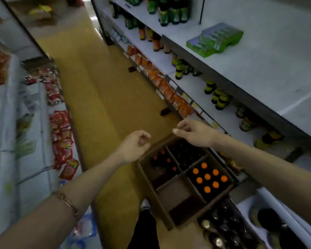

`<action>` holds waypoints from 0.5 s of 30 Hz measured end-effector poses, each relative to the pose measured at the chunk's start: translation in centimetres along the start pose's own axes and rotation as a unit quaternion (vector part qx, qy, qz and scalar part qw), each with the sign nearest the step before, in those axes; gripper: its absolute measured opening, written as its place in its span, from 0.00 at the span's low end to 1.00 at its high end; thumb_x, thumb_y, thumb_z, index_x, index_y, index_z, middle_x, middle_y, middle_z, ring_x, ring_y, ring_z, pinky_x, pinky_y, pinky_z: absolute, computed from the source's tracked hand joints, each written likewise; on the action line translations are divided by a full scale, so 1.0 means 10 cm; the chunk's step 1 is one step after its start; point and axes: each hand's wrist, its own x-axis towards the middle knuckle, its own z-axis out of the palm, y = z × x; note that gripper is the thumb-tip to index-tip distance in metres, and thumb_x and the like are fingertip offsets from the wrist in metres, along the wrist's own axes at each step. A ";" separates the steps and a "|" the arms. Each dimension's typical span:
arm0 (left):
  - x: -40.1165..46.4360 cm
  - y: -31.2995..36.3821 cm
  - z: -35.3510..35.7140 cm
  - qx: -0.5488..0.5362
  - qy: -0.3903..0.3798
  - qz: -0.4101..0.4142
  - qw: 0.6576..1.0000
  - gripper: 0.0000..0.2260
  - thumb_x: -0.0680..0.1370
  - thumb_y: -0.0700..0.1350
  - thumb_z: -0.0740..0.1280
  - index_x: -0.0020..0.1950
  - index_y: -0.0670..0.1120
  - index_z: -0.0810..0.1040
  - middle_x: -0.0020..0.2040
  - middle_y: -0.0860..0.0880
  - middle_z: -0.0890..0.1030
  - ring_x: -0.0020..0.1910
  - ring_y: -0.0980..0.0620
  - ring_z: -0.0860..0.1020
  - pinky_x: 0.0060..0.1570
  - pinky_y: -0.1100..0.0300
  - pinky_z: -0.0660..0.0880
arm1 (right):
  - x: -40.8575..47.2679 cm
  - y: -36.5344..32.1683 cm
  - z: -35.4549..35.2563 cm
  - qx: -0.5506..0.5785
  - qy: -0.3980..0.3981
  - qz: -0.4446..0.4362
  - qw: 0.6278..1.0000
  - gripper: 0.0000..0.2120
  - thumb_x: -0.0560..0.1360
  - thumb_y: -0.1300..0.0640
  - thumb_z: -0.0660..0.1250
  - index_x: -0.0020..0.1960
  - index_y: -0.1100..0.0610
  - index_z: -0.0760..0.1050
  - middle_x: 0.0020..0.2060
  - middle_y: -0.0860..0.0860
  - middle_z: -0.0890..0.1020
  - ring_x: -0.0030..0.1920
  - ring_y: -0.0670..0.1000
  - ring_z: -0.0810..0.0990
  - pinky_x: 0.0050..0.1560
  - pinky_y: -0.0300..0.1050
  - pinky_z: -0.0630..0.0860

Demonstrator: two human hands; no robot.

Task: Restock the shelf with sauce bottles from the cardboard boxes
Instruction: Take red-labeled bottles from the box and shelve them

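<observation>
Fingers of both hands are loosely curled, nothing gripped. Orange-capped sauce bottles [207,177] stand upright in the cardboard box [152,191], near and below the right hand [192,132], which is closer than the left hand [133,146].

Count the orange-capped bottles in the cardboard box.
8 orange-capped bottles, all in the right-hand compartment of the cardboard box: one at the far end, a loose cluster of six behind it, one nearest the camera. None looks hidden, though the picture is blurred.

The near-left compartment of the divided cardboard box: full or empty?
Empty. Only bare cardboard shows in that compartment, while the one beside it holds orange-capped bottles.
</observation>
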 end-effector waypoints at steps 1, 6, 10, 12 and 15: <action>0.20 -0.13 -0.01 -0.008 -0.012 -0.007 1.000 0.05 0.79 0.44 0.66 0.53 0.52 0.73 0.50 0.49 0.77 0.50 0.47 0.79 0.49 0.57 0.77 | 0.20 0.00 0.05 0.011 0.001 0.016 1.000 0.25 0.79 0.40 0.59 0.69 0.54 0.68 0.66 0.51 0.74 0.64 0.53 0.73 0.63 0.48 0.72; 1.04 -0.64 0.09 -0.003 -0.038 -0.009 0.999 0.08 0.78 0.41 0.64 0.57 0.48 0.75 0.56 0.49 0.75 0.54 0.51 0.78 0.53 0.61 0.72 | 1.20 0.14 0.28 0.049 -0.018 0.065 0.996 0.22 0.80 0.41 0.59 0.67 0.54 0.68 0.61 0.51 0.75 0.57 0.52 0.75 0.51 0.44 0.71; 1.60 -1.10 0.49 -0.007 -0.064 -0.026 0.998 0.08 0.79 0.40 0.63 0.55 0.51 0.72 0.57 0.51 0.71 0.52 0.53 0.77 0.51 0.63 0.71 | 1.93 0.49 0.61 0.056 -0.035 0.090 0.994 0.20 0.81 0.44 0.59 0.67 0.55 0.68 0.60 0.52 0.75 0.54 0.52 0.75 0.48 0.43 0.71; 1.76 -1.29 0.68 0.000 -0.056 -0.015 0.998 0.11 0.79 0.38 0.62 0.59 0.50 0.72 0.58 0.54 0.67 0.52 0.54 0.75 0.48 0.66 0.69 | 2.18 0.67 0.76 0.052 -0.039 0.092 0.994 0.20 0.82 0.45 0.59 0.68 0.56 0.68 0.60 0.53 0.76 0.54 0.52 0.75 0.49 0.44 0.72; 2.04 -1.67 1.10 0.005 -0.039 -0.001 0.999 0.15 0.80 0.37 0.61 0.65 0.48 0.71 0.62 0.55 0.64 0.54 0.55 0.73 0.46 0.66 0.69 | 2.68 1.07 1.11 0.045 -0.040 0.091 0.994 0.20 0.82 0.45 0.58 0.68 0.55 0.68 0.59 0.53 0.76 0.52 0.52 0.75 0.49 0.45 0.72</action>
